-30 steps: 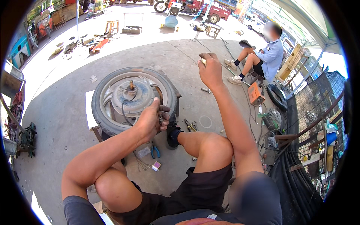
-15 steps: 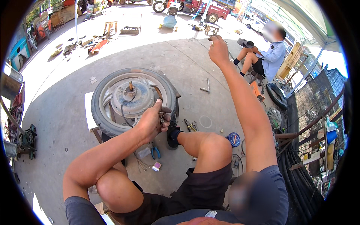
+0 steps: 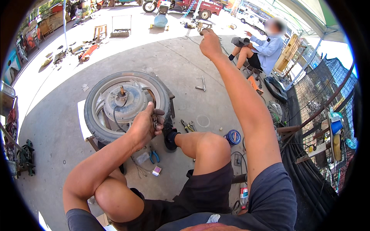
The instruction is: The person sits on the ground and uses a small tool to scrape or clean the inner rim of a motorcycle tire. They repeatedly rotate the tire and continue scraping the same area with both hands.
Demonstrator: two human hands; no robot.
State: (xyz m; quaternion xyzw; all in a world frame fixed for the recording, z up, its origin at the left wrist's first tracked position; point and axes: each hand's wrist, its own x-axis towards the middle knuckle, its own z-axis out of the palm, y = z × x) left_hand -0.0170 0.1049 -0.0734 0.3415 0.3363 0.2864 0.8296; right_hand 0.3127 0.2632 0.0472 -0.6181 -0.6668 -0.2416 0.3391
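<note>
Stretching the right hand farther forward than a second ago, up and well apart from the wheel, with the pale bit then at the fingertips no longer visible; cannot tell whether pinching anything now. Keeping the left hand curled around small metal parts, thumb extended, in front of the tyre's near right edge in this view. Leaving only one hand by the wheel and so, by the look of it, pausing any two-handed work there. Showing the wheel laid flat on a low desk, axle upward. Facing a seated co-worker, now with one hand lifted. Turning to containers: on the floor near the right knee, a round blue tin, now clear of the right arm, with contents out of sight; just beside the right sleeve, a plastic bottle, too small to judge for fill; near the blue pliers, a small purple-and-white box, impossible to see into.
</note>
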